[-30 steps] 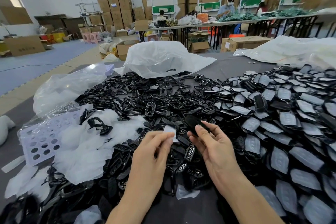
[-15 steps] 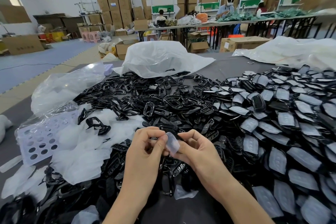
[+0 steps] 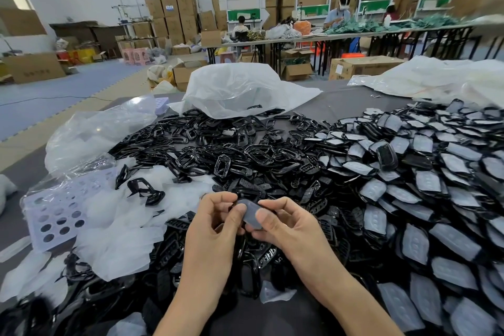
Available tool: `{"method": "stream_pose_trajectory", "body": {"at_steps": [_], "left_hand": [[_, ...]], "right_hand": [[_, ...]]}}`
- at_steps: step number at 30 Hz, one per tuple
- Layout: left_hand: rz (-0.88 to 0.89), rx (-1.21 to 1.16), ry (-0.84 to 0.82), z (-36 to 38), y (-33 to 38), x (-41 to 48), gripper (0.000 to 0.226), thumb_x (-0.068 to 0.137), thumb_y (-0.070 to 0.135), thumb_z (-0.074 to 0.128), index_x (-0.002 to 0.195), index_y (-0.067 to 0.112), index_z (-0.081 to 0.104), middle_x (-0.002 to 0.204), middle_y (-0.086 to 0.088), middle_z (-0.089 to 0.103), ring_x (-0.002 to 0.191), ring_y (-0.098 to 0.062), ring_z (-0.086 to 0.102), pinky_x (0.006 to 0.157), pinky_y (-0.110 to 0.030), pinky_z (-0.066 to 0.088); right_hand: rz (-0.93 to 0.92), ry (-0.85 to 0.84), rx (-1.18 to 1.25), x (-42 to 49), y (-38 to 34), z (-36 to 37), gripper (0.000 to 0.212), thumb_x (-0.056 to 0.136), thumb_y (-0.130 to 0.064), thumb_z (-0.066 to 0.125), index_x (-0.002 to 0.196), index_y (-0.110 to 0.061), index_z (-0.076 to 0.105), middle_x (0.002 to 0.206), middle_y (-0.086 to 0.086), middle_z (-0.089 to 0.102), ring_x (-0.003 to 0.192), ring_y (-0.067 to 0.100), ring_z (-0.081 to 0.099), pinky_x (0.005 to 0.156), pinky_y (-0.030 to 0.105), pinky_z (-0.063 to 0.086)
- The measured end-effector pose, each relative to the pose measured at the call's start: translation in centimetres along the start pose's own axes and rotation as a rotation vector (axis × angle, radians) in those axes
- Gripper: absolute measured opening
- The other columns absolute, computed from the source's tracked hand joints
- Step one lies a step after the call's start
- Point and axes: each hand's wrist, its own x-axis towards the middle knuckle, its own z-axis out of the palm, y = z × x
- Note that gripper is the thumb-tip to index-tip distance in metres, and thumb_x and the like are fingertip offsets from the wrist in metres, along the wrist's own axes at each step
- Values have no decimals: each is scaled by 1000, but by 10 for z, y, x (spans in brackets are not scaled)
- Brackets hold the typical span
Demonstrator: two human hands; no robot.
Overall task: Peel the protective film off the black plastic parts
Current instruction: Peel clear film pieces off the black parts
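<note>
Both my hands are up over the near middle of the table [image 3: 351,101], meeting on one part. My left hand [image 3: 215,229] has its fingers [image 3: 237,213] curled in, thumb pressed on the left edge of the piece. My right hand [image 3: 286,226] pinches it from the other side, thumb on its face, the other fingers wrapped behind. So both sets of fingers are closed on the same film-covered part [image 3: 252,214].

The part sits tilted between the two thumbs, its grey film side facing me. The film looks to be on the part; whether a corner is lifted I cannot tell.

To the right of my fingers, a broad spread of black parts with film [image 3: 425,183] lies overlapped like scales, grey faces up, running to the table's right edge. Beyond my fingers, and under them, is a heap of bare black frames [image 3: 218,155], glossy and tangled. To the left of my fingers lies a drift of peeled film pieces [image 3: 122,234], whitish and translucent, with a perforated white tray [image 3: 54,215] further left, partly under clear plastic. Far past my fingers, a crumpled white plastic bag [image 3: 240,87] sits on the table, some frames just at its mouth.
</note>
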Motion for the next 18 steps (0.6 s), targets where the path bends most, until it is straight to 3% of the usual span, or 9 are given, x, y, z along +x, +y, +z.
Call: {"method": "stream_pose_trajectory", "body": {"at_steps": [4, 9, 18], "left_hand": [[-24, 3, -67, 0, 2, 0, 11, 91, 17, 69, 92, 29, 69, 80, 6, 71, 64, -9, 66, 63, -14, 50], [-20, 3, -167, -1, 4, 1, 16, 97, 11, 61, 103, 22, 70, 88, 4, 76, 78, -10, 72, 72, -14, 53], [-53, 61, -148, -1, 1, 1, 14, 94, 10, 64, 96, 22, 69, 73, 1, 70, 67, -7, 65, 65, -14, 50]], "right_hand": [[-45, 73, -144, 0, 3, -4, 14, 90, -7, 72, 103, -12, 69, 87, 10, 77, 80, 22, 75, 72, 23, 58], [-67, 93, -142, 1, -1, -5, 11, 91, -10, 71, 101, -13, 70, 86, 11, 77, 73, 19, 72, 69, 21, 57], [-115, 88, -230, 0, 2, -5, 12, 91, -12, 72, 101, -19, 72, 86, 9, 77, 76, 19, 73, 70, 20, 56]]}}
